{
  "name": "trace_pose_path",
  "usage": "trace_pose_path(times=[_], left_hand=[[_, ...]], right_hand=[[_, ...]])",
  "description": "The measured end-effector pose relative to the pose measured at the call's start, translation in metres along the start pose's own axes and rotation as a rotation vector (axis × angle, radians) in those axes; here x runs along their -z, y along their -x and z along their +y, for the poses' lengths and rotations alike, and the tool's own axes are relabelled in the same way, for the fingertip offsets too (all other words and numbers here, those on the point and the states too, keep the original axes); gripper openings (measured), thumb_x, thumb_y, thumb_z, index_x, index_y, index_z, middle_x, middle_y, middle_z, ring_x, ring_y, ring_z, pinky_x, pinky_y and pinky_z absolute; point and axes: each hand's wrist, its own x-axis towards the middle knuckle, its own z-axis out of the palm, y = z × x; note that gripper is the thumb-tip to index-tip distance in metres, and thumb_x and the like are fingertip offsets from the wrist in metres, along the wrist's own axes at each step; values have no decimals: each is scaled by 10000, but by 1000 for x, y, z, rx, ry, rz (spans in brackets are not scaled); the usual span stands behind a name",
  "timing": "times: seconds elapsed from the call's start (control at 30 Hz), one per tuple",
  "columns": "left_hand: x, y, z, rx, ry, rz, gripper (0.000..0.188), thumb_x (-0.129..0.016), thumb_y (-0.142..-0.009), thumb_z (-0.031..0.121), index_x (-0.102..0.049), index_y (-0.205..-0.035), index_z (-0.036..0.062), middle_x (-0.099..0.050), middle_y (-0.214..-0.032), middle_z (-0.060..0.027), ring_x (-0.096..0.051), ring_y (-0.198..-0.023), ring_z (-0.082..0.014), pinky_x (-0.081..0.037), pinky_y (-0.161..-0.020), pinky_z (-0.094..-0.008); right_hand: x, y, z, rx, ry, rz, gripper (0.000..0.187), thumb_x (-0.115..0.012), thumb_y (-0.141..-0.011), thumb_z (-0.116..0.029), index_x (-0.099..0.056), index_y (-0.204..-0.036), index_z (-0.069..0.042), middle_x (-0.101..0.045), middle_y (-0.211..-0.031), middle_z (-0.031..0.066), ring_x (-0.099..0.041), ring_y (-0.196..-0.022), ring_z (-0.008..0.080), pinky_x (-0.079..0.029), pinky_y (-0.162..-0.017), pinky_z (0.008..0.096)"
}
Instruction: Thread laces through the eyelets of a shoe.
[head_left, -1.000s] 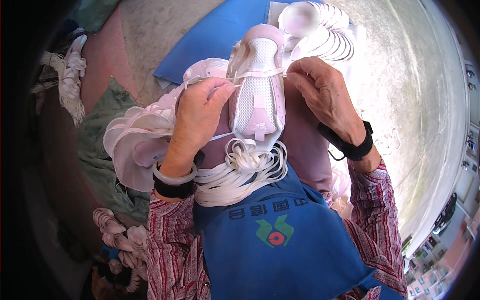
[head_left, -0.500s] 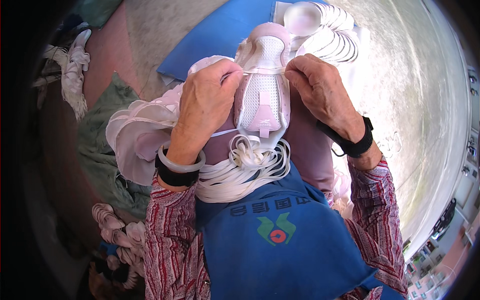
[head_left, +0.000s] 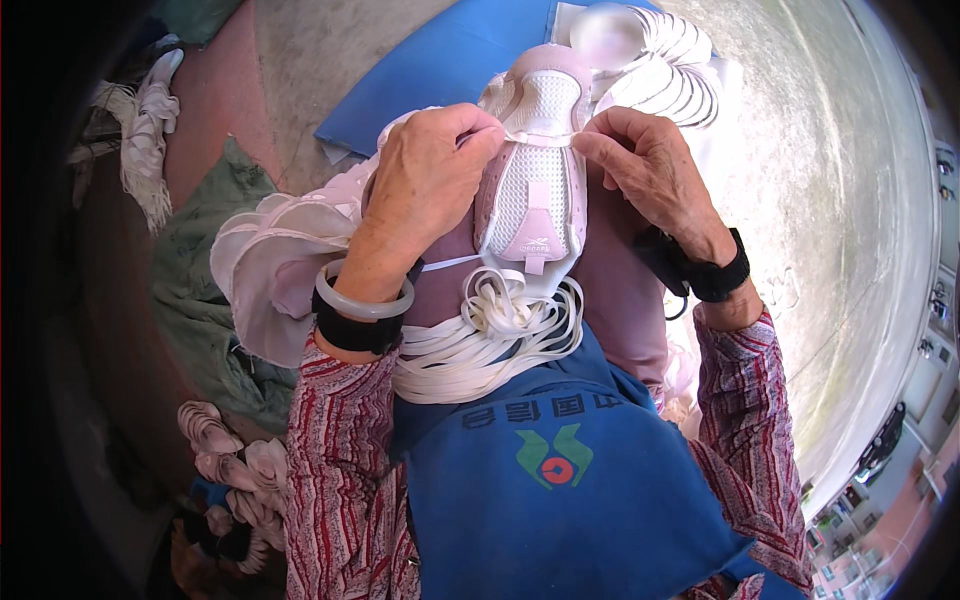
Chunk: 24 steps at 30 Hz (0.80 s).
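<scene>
A pink and white mesh shoe upper (head_left: pixel 530 195) lies across my lap, its tongue and pull tab toward me. A white shoelace (head_left: pixel 540 138) runs straight across its middle from one side to the other. At the upper's left edge, my left hand (head_left: pixel 425 185) pinches one side of the lace between thumb and bent fingers. My right hand (head_left: pixel 650 170) pinches at the lace's other side, by the upper's right edge; its fingertips partly hide the end. Just below the upper, a loose bundle of white shoelaces (head_left: pixel 490 350) rests on my blue apron (head_left: pixel 580 500).
Stacked pale shoe uppers (head_left: pixel 270 250) sit beside my left forearm. More white uppers (head_left: pixel 665 80) lie fanned out at the far right on a blue surface (head_left: pixel 420 70). Green cloth (head_left: pixel 205 290) and a pile of pale pieces (head_left: pixel 240 470) lie to the left.
My left hand has shifted slightly right and up, closer to the upper's middle. The upper has moved slightly right with the lace across it. My right hand has barely moved.
</scene>
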Motion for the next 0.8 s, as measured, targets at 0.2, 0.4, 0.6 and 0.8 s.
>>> trace_pose_path(times=[0.2, 0.4, 0.6, 0.8], left_hand=[[6, -2, 13, -194, -318, 1, 203, -590, -875, 176, -662, -823, -7, -660, -799, -225, -638, -779, -434, -511, -728, -481], [-1, -4, 8, -173, -276, 59, 207, -594, -886, 174, -649, -800, -6, -650, -792, -244, -636, -770, -444, -513, -731, -499], [-3, 5, 13, -151, -284, 69, 191, -596, -905, 182, -649, -839, 10, -665, -815, -226, -645, -794, -418, -511, -735, -488], [-14, 6, 2, -281, -347, 150, 167, -634, -903, 149, -693, -959, 2, -688, -904, -203, -675, -823, -365, -527, -732, -392]], right_hand=[[-4, 1, 1, 60, 35, 46, 237, -658, -952, -223, -684, -930, 11, -590, -716, -9, -510, -602, 65, -427, -552, 222], [-12, 1, -1, 250, 136, 161, 192, -687, -895, -159, -700, -898, 33, -651, -681, 127, -597, -584, 168, -489, -571, 316], [-10, 4, 2, 118, 28, 132, 171, -685, -893, -147, -692, -892, 25, -655, -690, 141, -603, -574, 189, -488, -560, 315], [-15, 5, 1, 220, 122, 172, 173, -676, -918, -149, -689, -911, 23, -627, -693, 80, -569, -587, 131, -460, -550, 267]])
